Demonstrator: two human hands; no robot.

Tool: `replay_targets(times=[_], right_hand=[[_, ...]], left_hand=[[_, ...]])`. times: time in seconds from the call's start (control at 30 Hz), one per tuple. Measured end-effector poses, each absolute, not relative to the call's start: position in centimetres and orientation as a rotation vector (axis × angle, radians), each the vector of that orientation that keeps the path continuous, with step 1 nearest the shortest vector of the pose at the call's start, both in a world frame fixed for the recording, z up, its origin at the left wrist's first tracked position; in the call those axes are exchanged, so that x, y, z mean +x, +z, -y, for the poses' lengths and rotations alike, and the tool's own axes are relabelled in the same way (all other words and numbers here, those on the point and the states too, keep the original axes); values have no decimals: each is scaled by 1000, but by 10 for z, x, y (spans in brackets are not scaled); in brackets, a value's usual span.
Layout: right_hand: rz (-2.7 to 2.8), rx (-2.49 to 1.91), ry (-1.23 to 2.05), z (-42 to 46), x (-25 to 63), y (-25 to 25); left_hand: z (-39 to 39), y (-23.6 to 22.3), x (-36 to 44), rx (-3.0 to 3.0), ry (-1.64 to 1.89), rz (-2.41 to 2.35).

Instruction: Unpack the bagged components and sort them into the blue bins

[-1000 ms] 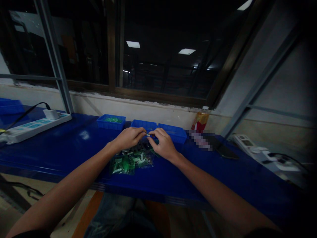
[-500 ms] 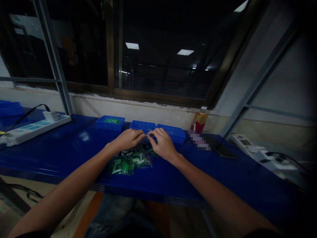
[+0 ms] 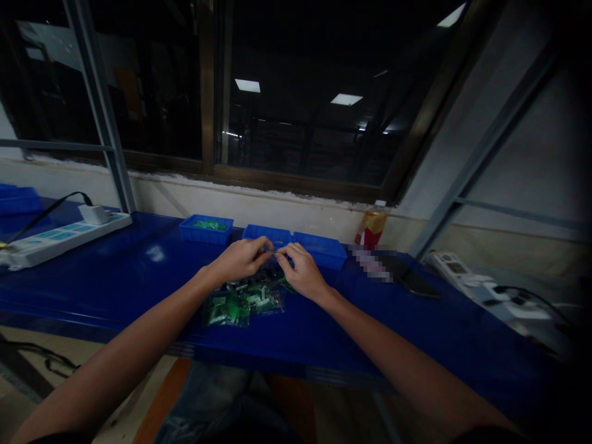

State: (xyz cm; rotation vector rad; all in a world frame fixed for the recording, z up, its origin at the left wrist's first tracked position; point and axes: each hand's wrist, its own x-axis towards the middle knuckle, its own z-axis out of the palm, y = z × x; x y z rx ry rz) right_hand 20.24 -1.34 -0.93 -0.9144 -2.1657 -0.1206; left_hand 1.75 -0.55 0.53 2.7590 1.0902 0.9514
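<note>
From where I stand, a small piece (image 3: 274, 253), its long axis too blurred to read, sits in the right hand's (image 3: 301, 270) pinch beyond the green packets (image 3: 231, 309), facing the left hand (image 3: 243, 258), whose curled fingers' grip I can't tell.

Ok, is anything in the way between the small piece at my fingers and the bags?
Nothing visible, apart from your own left hand and right hand, which partly hide the far side of the bags. The small piece is between their fingers; the bins stand beyond it, off that path.
</note>
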Motion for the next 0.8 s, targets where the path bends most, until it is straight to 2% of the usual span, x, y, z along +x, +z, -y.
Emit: replay_targets(times=[0.33,0.6,0.8], right_hand=[[2179,-912,-120,16,202,-9],[2102,-1018,-24,12,203,-10],[2081,-931,24,15,201,-11]], left_hand=[[8,7,18,2777,786,-1153],[5,3,18,2757,917,-1044],[6,5,18,2802,889,-1166]])
